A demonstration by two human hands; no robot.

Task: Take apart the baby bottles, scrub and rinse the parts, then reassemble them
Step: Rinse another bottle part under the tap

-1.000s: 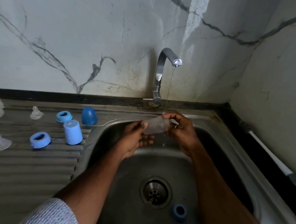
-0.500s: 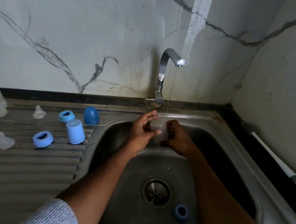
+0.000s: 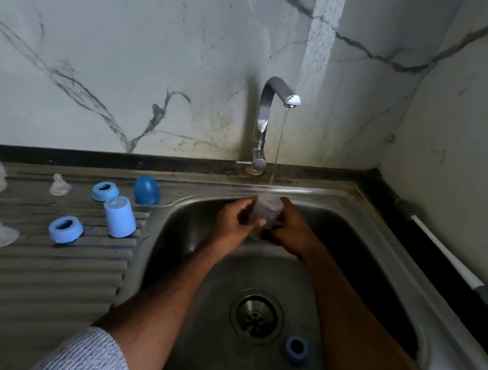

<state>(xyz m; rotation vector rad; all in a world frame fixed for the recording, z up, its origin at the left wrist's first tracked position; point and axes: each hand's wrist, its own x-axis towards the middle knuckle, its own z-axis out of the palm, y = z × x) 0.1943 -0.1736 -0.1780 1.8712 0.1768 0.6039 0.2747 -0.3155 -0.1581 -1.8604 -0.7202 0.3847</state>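
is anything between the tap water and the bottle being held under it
Nothing visible. The stream from the faucet falls straight onto the clear bottle, which the left hand and right hand grip from either side over the sink, leaving its top uncovered.

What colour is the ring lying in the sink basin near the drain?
Blue; the ring shows best in the head view, right of the drain.

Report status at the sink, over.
Both hands, left and right, grip clear bottle under running tap. Blue ring lies beside drain. Nothing blocking.
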